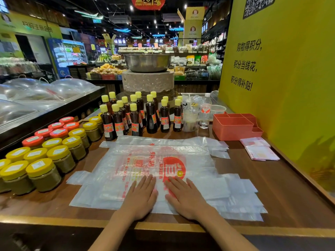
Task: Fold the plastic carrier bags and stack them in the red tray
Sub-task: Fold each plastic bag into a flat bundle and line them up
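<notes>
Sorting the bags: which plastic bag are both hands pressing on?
The top printed bag nearest the table edge; left hand and right hand lie flat on it. Another bag lies behind, untouched.

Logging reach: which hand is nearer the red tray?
Right. The right hand lies flat on the bag, below-left of the red tray; the left hand lies farther left.

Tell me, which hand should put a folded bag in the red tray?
Probably the right hand. The red plastic compartment tray stands at the far right of the wooden counter, nearer it than the left hand. Both lie flat on the clear red-printed carrier bags.
</notes>
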`<state>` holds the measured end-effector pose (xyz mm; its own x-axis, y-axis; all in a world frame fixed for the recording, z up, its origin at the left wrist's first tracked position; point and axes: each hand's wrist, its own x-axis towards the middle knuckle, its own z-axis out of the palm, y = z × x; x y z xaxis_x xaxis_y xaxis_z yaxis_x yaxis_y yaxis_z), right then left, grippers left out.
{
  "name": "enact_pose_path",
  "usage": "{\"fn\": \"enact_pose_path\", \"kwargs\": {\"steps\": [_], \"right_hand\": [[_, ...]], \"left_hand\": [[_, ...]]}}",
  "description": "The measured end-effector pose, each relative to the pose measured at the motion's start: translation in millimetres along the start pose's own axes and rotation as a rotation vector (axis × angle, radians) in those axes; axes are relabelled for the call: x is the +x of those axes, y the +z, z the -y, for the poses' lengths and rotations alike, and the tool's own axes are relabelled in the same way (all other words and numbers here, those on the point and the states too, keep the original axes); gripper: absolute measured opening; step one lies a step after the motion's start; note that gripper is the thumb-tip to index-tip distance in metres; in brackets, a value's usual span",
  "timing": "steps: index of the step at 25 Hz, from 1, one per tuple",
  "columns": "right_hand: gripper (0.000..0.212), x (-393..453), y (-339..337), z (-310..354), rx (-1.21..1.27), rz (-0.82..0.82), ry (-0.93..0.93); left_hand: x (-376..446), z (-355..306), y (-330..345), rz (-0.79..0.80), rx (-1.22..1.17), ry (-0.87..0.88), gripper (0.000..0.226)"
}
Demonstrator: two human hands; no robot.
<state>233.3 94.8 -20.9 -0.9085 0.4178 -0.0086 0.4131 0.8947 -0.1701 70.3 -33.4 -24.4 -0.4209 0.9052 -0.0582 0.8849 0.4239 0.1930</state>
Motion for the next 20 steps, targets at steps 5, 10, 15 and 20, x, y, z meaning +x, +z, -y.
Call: {"fn": "enact_pose_path", "kwargs": {"steps": [5,10,15,20], "right_hand": [[0.098,-34,-16,-75,-0.01,0.032,0.234],[0.097,-50,-20,-98,-0.027,0.065,0.368],[0.069,-50,-30,-89,0.032,-0.223,0.296],[0.045,-41,-42,-68,0.174,-0.148,0.18]], "left_hand": [[-14,58,-13,0.05,0.036,-0.19,0.073],[-20,73,-10,0.038,0.018,-0.228,0.07],[-34,59,-22,-0.221,-0.045,-0.151,0.076],[-44,1,-25,-0.271,-0.02,0.099,0.065]]}}
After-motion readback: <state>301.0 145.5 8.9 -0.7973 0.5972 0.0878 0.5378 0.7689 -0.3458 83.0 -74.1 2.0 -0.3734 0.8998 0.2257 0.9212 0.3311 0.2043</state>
